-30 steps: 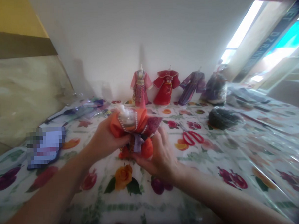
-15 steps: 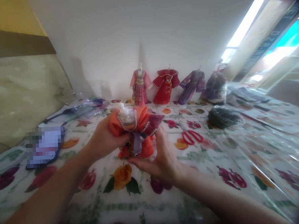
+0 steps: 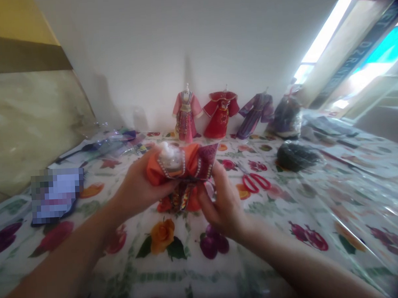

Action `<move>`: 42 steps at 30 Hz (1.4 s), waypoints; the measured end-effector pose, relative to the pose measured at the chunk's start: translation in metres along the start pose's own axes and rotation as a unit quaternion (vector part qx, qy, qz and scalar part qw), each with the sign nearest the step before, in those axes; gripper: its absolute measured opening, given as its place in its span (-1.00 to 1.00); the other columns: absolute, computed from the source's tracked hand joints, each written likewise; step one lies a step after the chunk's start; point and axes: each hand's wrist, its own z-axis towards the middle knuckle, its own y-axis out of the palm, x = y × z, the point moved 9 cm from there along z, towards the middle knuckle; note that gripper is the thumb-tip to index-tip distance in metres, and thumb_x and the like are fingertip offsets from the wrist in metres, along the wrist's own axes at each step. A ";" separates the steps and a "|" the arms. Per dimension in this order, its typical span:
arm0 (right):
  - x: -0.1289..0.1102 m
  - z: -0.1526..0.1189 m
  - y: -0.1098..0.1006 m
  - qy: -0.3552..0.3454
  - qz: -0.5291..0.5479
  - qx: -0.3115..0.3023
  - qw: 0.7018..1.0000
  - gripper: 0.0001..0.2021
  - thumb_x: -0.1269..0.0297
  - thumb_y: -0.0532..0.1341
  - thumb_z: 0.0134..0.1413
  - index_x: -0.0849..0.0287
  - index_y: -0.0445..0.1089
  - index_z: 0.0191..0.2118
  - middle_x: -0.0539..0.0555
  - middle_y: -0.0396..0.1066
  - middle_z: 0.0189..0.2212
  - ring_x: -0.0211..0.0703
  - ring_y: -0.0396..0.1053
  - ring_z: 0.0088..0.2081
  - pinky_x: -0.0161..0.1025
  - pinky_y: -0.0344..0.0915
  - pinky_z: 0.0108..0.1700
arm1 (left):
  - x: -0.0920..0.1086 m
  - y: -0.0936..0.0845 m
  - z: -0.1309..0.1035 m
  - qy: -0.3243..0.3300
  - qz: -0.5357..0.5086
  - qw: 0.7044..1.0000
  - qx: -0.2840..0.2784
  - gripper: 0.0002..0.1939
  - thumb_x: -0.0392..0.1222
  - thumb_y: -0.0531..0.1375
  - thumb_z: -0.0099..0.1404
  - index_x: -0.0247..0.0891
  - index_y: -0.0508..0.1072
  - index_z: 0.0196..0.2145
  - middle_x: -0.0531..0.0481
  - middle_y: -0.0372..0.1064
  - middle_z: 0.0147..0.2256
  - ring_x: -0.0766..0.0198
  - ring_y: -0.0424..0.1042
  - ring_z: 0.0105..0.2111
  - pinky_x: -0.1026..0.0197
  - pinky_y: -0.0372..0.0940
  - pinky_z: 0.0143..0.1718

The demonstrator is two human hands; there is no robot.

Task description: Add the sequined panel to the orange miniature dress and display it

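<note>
An orange doll garment (image 3: pixel 157 170) with beaded trim and a dark red sleeve end sits on a small white form above the table's middle, tilted with its top toward me. My left hand (image 3: pixel 136 182) is wrapped round its left side, the thumb across the waist. On the right, my right hand (image 3: pixel 223 200) pinches the dark red sleeve end (image 3: pixel 208 161) near its lower edge; part of its fingers is hidden behind the cloth. A patterned front panel (image 3: pixel 183 199) shows below the waist, between the hands.
Miniature dresses in pink (image 3: pixel 186 114), red (image 3: pixel 221 115) and purple (image 3: pixel 257 113) stand by the wall. Red-handled scissors (image 3: pixel 256 182) lie right of my hands. A dark plastic-wrapped bundle (image 3: pixel 298 155) is farther right, a phone (image 3: pixel 57 197) at left. The tablecloth (image 3: pixel 161 273) is fruit-printed.
My right hand has shifted up and right, its thumb leaving the garment's lower edge for the sleeve end. The greyish-purple strip at the waist is no longer visible. The garment's top tips more toward me.
</note>
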 end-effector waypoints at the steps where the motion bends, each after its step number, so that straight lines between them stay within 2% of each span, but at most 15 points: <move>1: 0.003 0.001 -0.002 0.008 0.016 -0.001 1.000 -0.37 0.49 0.10 0.19 0.09 -0.01 0.35 0.26 0.32 0.06 0.15 0.34 0.09 0.20 0.37 0.10 | -0.001 0.000 0.000 0.000 -0.003 1.000 0.000 -0.56 -0.17 0.35 0.15 -0.18 0.45 0.01 0.03 0.55 -0.06 0.03 0.54 -0.06 0.04 0.42 0.04; 4: 0.016 0.004 -0.004 0.047 0.088 -0.008 0.995 -0.47 0.48 0.11 0.22 0.08 0.11 0.28 0.24 0.35 0.05 0.10 0.38 0.08 0.15 0.39 0.11 | -0.002 -0.001 0.000 0.010 -0.017 1.000 0.006 -0.47 -0.18 0.41 0.10 -0.12 0.44 0.03 -0.01 0.54 -0.03 0.02 0.52 -0.03 0.00 0.40 0.07; 6: 0.025 0.005 -0.001 0.071 0.150 -0.021 0.986 -0.47 0.46 0.13 0.24 0.05 0.10 0.29 0.22 0.33 0.09 0.06 0.37 0.10 0.12 0.38 0.14 | -0.004 0.000 0.000 0.011 -0.026 1.000 0.002 -0.46 -0.19 0.41 0.11 -0.11 0.43 0.05 -0.02 0.53 -0.01 0.02 0.51 -0.02 -0.02 0.39 0.08; 10: 0.041 0.007 0.011 0.119 0.287 -0.054 0.949 -0.47 0.42 0.16 0.28 -0.01 0.08 0.30 0.16 0.34 0.11 -0.03 0.39 0.11 0.02 0.38 0.17 | -0.004 0.001 -0.002 0.015 -0.021 1.000 -0.009 -0.53 -0.19 0.39 0.15 -0.17 0.44 0.01 -0.08 0.53 -0.05 0.03 0.52 -0.08 -0.03 0.43 0.00; 15: 0.045 0.016 0.016 0.142 0.404 -0.062 0.902 -0.53 0.45 0.21 0.24 0.00 0.19 0.22 0.08 0.43 0.03 -0.16 0.47 0.02 -0.20 0.47 0.06 | 0.000 0.000 -0.005 0.028 -0.002 0.999 -0.015 -0.62 -0.19 0.38 0.15 -0.15 0.42 -0.08 -0.05 0.53 -0.20 0.09 0.53 -0.23 0.07 0.44 -0.17; 18: 0.035 0.021 0.005 0.110 0.384 -0.067 0.914 -0.50 0.49 0.21 0.23 -0.01 0.20 0.23 0.07 0.43 0.01 -0.18 0.47 0.00 -0.23 0.46 0.06 | 0.004 0.001 -0.006 0.039 -0.004 0.999 -0.033 -0.61 -0.22 0.38 0.14 -0.12 0.39 -0.08 0.00 0.50 -0.24 0.15 0.52 -0.28 0.15 0.41 -0.24; 23: 0.017 0.019 -0.015 -0.010 0.269 -0.072 0.960 -0.33 0.56 0.19 0.20 -0.06 0.10 0.35 0.12 0.31 0.19 -0.07 0.34 0.17 -0.12 0.34 0.19 | 0.013 0.002 -0.007 0.066 -0.017 0.996 -0.053 -0.62 -0.22 0.38 0.14 -0.13 0.39 -0.10 0.02 0.45 -0.23 0.20 0.48 -0.27 0.18 0.37 -0.23; 26: 0.027 0.019 -0.011 0.013 0.265 -0.079 0.961 -0.37 0.53 0.20 0.19 -0.02 0.14 0.32 0.16 0.31 0.17 -0.03 0.34 0.16 -0.06 0.34 0.19 | 0.013 0.000 -0.009 0.065 0.000 0.997 -0.044 -0.63 -0.20 0.37 0.14 -0.15 0.40 -0.11 0.01 0.44 -0.24 0.18 0.46 -0.27 0.15 0.35 -0.22; 28: 0.039 0.021 -0.002 0.063 0.304 -0.084 0.947 -0.43 0.49 0.23 0.20 0.02 0.19 0.28 0.15 0.36 0.08 -0.07 0.40 0.07 -0.12 0.42 0.09 | 0.012 0.000 -0.012 0.065 0.011 0.997 -0.042 -0.63 -0.21 0.35 0.14 -0.15 0.39 -0.10 -0.01 0.44 -0.23 0.17 0.46 -0.27 0.12 0.34 -0.22; 31: 0.053 0.022 0.017 0.132 0.400 -0.101 0.901 -0.47 0.41 0.29 0.18 0.02 0.24 0.23 0.08 0.42 -0.01 -0.19 0.46 -0.06 -0.24 0.47 -0.03 | 0.014 0.003 -0.016 0.071 0.040 0.995 -0.056 -0.59 -0.31 0.32 0.10 -0.14 0.37 -0.08 -0.03 0.43 -0.13 0.12 0.44 -0.15 0.07 0.33 -0.12; 34: 0.061 0.022 0.034 0.172 0.470 -0.141 0.854 -0.45 0.39 0.35 0.12 0.00 0.29 0.21 0.06 0.42 0.04 -0.20 0.45 -0.02 -0.26 0.44 0.01 | 0.021 0.006 -0.021 0.092 0.056 0.991 -0.076 -0.57 -0.31 0.33 0.10 -0.12 0.37 -0.06 -0.02 0.40 -0.06 0.09 0.41 -0.06 0.06 0.34 -0.07; 36: 0.062 0.021 0.037 0.182 0.493 -0.166 0.834 -0.43 0.38 0.38 0.08 -0.01 0.31 0.21 0.05 0.42 0.07 -0.20 0.44 -0.02 -0.26 0.43 0.02 | 0.027 0.008 -0.024 0.110 0.058 0.988 -0.088 -0.57 -0.25 0.35 0.13 -0.10 0.37 -0.05 -0.03 0.40 -0.04 0.09 0.42 -0.05 0.10 0.37 -0.09; 39: 0.052 0.021 0.029 0.177 0.510 -0.218 0.813 -0.41 0.40 0.37 0.09 -0.08 0.29 0.23 0.01 0.45 0.02 -0.24 0.44 -0.06 -0.30 0.41 -0.01 | 0.035 0.015 -0.029 0.139 0.060 0.981 -0.121 -0.57 -0.19 0.34 0.15 -0.10 0.36 -0.03 -0.06 0.39 -0.04 0.10 0.43 -0.05 0.11 0.40 -0.08; 40: 0.044 0.020 0.024 0.161 0.513 -0.241 0.808 -0.44 0.42 0.36 0.10 -0.07 0.32 0.21 0.01 0.46 0.00 -0.25 0.44 -0.06 -0.31 0.40 -0.01 | 0.038 0.017 -0.031 0.154 0.062 0.978 -0.128 -0.59 -0.17 0.32 0.16 -0.11 0.36 -0.03 -0.07 0.39 -0.05 0.11 0.44 -0.07 0.12 0.41 -0.09; 42: 0.025 0.018 0.015 0.114 0.532 -0.293 0.787 -0.65 0.44 0.33 0.13 0.05 0.47 0.04 0.01 0.48 -0.12 -0.27 0.44 -0.12 -0.33 0.39 -0.03 | 0.043 0.020 -0.034 0.184 0.071 0.972 -0.130 -0.62 -0.11 0.29 0.21 -0.12 0.36 -0.02 -0.09 0.40 -0.07 0.12 0.45 -0.09 0.13 0.41 -0.09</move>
